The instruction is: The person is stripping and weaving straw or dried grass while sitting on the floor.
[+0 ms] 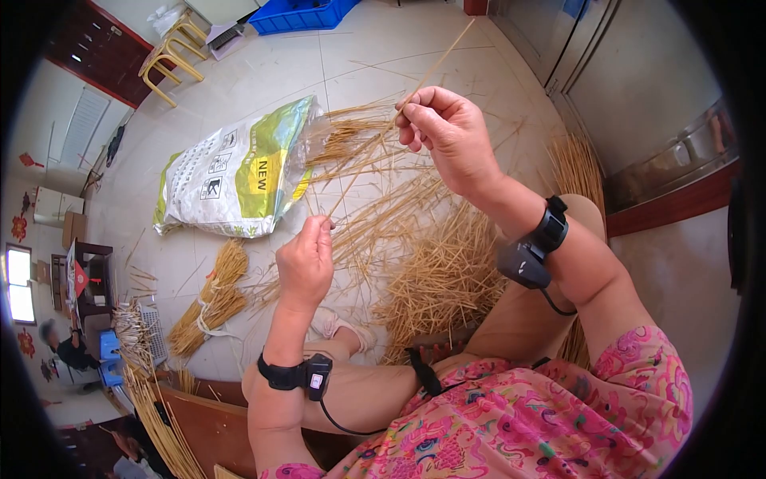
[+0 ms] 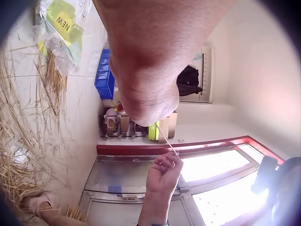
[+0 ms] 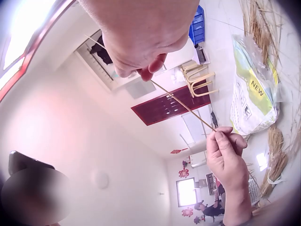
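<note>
A thin straw stalk (image 1: 361, 174) runs slantwise between my two hands in the head view. My left hand (image 1: 307, 259) pinches its lower end between thumb and curled fingers. Higher up and to the right, my right hand (image 1: 447, 132) pinches the same stalk, and its tip sticks out past the fingers toward the upper right. The right wrist view shows the straw stalk (image 3: 183, 105) stretched straight from one hand to the other. Below the hands, loose straw (image 1: 391, 215) lies scattered over the floor, beside a heap of short cut pieces (image 1: 439, 279).
A white and green bag (image 1: 227, 172) with stalks poking from its mouth lies on the tiled floor. Near it is a tied straw bundle (image 1: 211, 299). Another bundle (image 1: 578, 172) leans by the metal cabinet at right. A blue crate (image 1: 303, 14) and yellow-legged stools (image 1: 171, 60) stand farther off.
</note>
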A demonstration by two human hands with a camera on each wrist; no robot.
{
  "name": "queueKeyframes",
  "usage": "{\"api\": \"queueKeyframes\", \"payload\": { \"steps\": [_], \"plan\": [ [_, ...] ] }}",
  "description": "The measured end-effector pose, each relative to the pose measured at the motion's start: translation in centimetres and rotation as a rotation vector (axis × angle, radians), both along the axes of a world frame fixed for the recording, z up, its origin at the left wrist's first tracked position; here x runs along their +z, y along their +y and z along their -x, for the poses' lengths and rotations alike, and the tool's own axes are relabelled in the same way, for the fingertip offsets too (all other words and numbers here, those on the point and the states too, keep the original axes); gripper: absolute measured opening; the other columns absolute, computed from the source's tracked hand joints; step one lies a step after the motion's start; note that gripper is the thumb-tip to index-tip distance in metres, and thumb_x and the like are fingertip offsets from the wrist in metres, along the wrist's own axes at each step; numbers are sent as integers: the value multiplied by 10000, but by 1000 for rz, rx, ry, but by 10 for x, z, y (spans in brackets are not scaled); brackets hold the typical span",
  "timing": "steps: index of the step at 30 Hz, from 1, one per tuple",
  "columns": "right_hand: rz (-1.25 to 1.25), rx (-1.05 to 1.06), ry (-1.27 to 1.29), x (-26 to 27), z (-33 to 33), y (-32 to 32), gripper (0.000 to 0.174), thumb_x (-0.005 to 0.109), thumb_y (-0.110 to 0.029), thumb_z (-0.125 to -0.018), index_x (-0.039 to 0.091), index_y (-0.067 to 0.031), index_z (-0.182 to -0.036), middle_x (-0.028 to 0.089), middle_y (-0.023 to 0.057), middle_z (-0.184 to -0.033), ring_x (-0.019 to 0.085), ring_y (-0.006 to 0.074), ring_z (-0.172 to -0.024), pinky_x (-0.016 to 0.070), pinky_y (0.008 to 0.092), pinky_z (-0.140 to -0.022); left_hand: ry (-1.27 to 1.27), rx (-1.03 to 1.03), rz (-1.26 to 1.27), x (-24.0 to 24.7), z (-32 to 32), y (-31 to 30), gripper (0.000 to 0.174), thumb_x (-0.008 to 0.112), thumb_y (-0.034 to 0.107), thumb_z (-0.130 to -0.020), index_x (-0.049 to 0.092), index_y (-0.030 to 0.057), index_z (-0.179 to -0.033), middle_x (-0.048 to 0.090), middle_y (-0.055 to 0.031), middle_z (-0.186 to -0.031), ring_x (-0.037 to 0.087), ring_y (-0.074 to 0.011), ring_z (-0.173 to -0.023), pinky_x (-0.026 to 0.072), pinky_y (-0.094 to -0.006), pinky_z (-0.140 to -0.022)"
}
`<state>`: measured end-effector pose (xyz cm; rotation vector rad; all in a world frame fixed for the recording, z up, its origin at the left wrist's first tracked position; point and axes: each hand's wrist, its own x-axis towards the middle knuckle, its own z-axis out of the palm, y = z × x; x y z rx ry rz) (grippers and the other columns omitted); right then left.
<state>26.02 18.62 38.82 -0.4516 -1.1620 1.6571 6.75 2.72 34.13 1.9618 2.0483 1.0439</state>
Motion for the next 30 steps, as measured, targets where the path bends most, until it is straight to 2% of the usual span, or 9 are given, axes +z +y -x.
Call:
{"api": "queueKeyframes", "payload": {
  "steps": [7, 18, 21, 24, 27, 30],
  "plan": [
    [13, -48, -44, -3, 0, 1, 68, 540, -35, -842, 602, -5, -841, 635, 54, -759, 571, 79, -613, 417, 190, -536, 98, 22, -34, 2, -3, 2, 39, 538, 107, -886, 547, 73, -869, 607, -117, -674, 587, -312, -573, 433, -389, -490],
    [-15, -40, -22, -7, 0, 2, 50, 565, -60, -847, 598, -22, -840, 624, 33, -753, 553, 62, -608, 411, 184, -540, 41, -27, 50, 2, -3, 1, 65, 512, 127, -901, 546, 76, -877, 622, -104, -698, 603, -303, -597, 442, -387, -506],
    [18, -20, -25, -5, 0, 1, 70, 551, -77, -854, 573, -26, -814, 583, 21, -711, 529, 76, -597, 409, 197, -541, 8, -52, 71, 0, -3, 1, 55, 506, 113, -896, 541, 77, -875, 621, -99, -693, 605, -301, -603, 446, -385, -512],
    [241, 198, 168, -6, 0, 2, 100, 537, -95, -859, 546, -30, -783, 532, 19, -666, 495, 94, -583, 405, 213, -539, -38, -78, 75, -1, -2, 2, 33, 503, 96, -886, 531, 80, -882, 614, -95, -681, 604, -300, -603, 448, -383, -515],
    [406, 269, 169, -1, 3, -6, 148, 546, -128, -868, 521, -35, -756, 482, 26, -628, 467, 108, -575, 401, 226, -539, -78, -63, 45, -1, -7, 4, 30, 504, 83, -877, 521, 83, -901, 603, -94, -667, 601, -299, -600, 445, -383, -514],
    [274, 393, -75, -7, 3, -7, 199, 581, -191, -876, 547, -20, -782, 537, 39, -661, 502, 100, -578, 418, 227, -537, -106, -55, 8, -3, -8, 7, 34, 503, 81, -875, 508, 83, -909, 592, -90, -656, 602, -294, -602, 441, -382, -513]
  ]
}}
